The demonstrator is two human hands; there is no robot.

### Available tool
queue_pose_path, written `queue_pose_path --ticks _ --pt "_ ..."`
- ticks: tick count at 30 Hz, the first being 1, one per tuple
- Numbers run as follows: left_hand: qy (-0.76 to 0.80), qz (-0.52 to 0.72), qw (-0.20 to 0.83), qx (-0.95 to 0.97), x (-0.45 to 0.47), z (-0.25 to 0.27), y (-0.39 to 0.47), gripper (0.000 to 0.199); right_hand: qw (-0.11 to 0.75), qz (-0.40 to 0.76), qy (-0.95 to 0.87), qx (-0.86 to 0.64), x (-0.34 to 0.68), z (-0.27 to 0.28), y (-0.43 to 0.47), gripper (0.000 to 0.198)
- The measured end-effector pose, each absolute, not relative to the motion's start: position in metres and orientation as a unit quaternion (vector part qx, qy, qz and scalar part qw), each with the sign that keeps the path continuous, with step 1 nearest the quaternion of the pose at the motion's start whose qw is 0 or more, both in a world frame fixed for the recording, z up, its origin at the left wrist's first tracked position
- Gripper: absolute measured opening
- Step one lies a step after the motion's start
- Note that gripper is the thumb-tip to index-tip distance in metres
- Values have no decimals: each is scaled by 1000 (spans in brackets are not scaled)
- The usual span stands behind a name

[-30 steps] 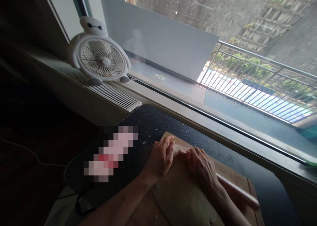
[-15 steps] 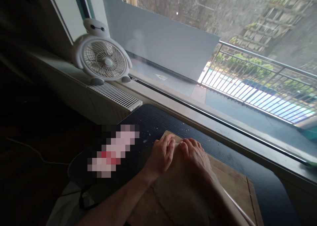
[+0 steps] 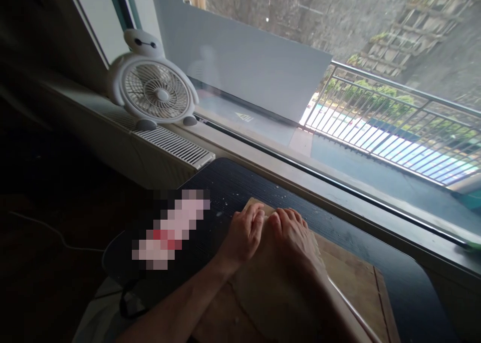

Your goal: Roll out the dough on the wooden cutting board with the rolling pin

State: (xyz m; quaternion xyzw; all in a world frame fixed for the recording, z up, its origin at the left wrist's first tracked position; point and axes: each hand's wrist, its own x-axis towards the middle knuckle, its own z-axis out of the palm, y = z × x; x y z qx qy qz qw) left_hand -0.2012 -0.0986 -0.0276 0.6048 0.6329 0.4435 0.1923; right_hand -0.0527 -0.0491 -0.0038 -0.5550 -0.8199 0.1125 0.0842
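Note:
A thin, pale dough sheet [image 3: 263,288] lies across a wooden board [image 3: 349,268] on a dark table. At its far edge, my left hand [image 3: 246,230] has its fingers curled down over the dough, the thumb alongside. Close to it on the right, my right hand [image 3: 293,230] bends its fingers over the same edge. Both hands press on the dough, and their fingertips are hidden. A thin pale rod or cord [image 3: 353,308] shows beside my right forearm, partly covered by it.
A pixelated pink and red item [image 3: 176,227] lies on the table [image 3: 225,175] to the left. White crumbs dot the tabletop. Behind it are a window sill [image 3: 300,182] and a radiator [image 3: 180,147] with a white fan [image 3: 160,90] on top. A pale cord [image 3: 56,235] runs at far left.
My right hand and forearm have shifted slightly left, showing more of the pale rod or cord. The left hand stays nearly where it was.

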Motion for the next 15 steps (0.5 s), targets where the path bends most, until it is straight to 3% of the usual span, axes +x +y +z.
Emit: queue_pose_path --ticks 8,11,15 --pt "642 427 242 589 -200 -18 -97 37 128 -79 -799 -582 -26 6 -24 44" --pt "673 343 291 586 -203 -10 -91 40 123 -43 -823 -553 -4 6 -46 44" --pt "642 246 389 613 -202 -4 -78 31 107 44 -844 -524 29 1 -79 28"
